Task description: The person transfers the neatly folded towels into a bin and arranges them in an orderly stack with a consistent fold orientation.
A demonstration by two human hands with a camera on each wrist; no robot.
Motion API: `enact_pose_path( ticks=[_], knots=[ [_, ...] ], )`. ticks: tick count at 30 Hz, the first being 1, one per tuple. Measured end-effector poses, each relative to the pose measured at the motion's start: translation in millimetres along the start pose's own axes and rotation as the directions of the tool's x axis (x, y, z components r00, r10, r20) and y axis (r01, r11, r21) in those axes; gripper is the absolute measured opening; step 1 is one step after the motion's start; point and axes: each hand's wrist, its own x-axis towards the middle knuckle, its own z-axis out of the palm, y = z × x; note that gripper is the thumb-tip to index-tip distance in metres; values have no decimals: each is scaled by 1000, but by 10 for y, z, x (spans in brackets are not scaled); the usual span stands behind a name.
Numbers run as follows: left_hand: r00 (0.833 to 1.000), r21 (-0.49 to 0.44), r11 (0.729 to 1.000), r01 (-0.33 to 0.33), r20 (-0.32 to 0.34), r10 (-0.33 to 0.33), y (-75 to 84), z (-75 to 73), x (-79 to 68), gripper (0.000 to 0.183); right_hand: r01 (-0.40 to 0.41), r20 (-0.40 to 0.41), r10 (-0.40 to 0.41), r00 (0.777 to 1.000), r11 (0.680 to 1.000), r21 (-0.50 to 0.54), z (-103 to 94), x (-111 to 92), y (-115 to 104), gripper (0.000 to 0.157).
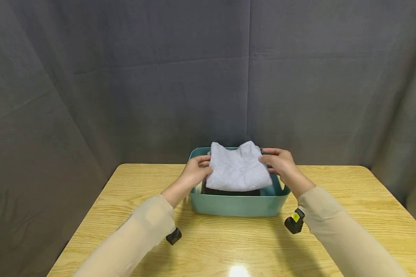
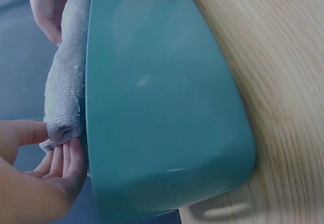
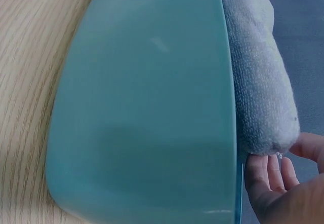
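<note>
A folded, pale grey towel lies level with the top of a teal plastic bin. My left hand pinches the towel's left end, its thumb above and its fingers underneath, as the left wrist view shows. At the opposite end my right hand grips the towel the same way, thumb on top and fingertips below. In the right wrist view the towel bulges above the bin's rim. Under its front edge a dark, flat item shows inside the bin; the towel hides most of it.
The bin stands on a light wood-grain table, near its back edge. Behind the table hangs a dark grey curtain. A cut-out handle opens in the bin's right wall. Small black cameras hang under both wrists.
</note>
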Motion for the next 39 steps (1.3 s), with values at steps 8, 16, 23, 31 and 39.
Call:
enact_pose_path(
  ticks=[8, 16, 23, 31, 39],
  knots=[
    [1000, 24, 999, 25, 7, -25, -16, 19, 9, 49, -19, 5, 19, 1000, 1000, -22, 7, 48, 35, 52],
    [999, 34, 999, 29, 16, -30, -20, 16, 20, 49, -12, 3, 12, 1000, 999, -43, 16, 50, 59, 51],
    [999, 45, 998, 48, 17, -49, -27, 4, 13, 48, 23, 18, -22, 1000, 996, -86, 27, 45, 79, 48],
    [998, 37, 998, 50, 25, -51, -55, 8, 16, 48, 32, 11, -31, 999, 996, -88, 65, 31, 82, 46],
    [1000, 51, 999, 19, -4, -19, -82, -13, -14, 45, 65, 20, -64, 998, 996, -55, 44, 19, 99, 48]
  ],
)
